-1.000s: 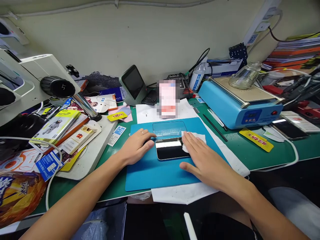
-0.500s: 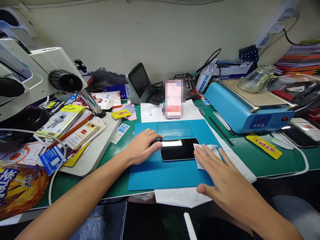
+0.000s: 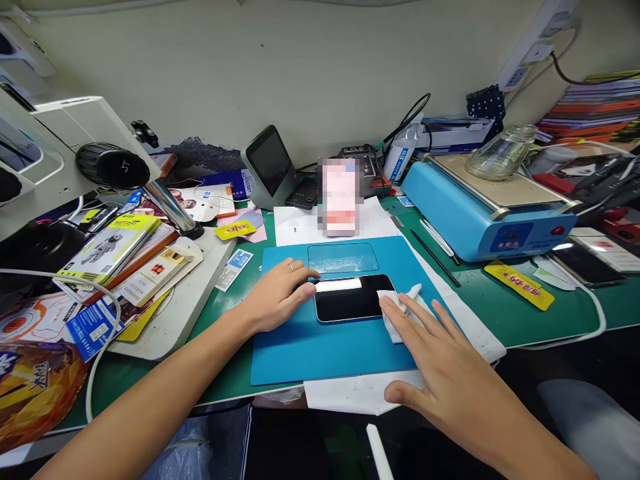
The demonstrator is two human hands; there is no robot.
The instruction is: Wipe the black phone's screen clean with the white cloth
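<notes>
A black-screened smartphone (image 3: 345, 307) lies face up and lengthwise on a blue work mat (image 3: 325, 353). Bent around the phone's left end is my left hand (image 3: 280, 297), thumb and forefinger against it. My right hand (image 3: 435, 353) presses a folded white wipe (image 3: 390, 327) onto the phone's right end. Its fingers are stretched over the wipe, the thumb stands apart, and part of the wipe is covered. Behind the phone, a clear screen protector (image 3: 343, 259) with a dark outline lies flat on the mat.
A pixelated phone (image 3: 340, 200) stands upright behind the mat. To the right are a blue heating plate (image 3: 450, 213) with a glass jar (image 3: 503, 153) on top, and a black pen-like stick (image 3: 435, 259). At left rise a microscope stand (image 3: 175, 207) and piled packages (image 3: 110, 247).
My right hand has drawn the wipe slightly left over the phone's end, and the wipe looks more bunched. My left hand keeps its place at the phone. The camera view has shifted a little.
</notes>
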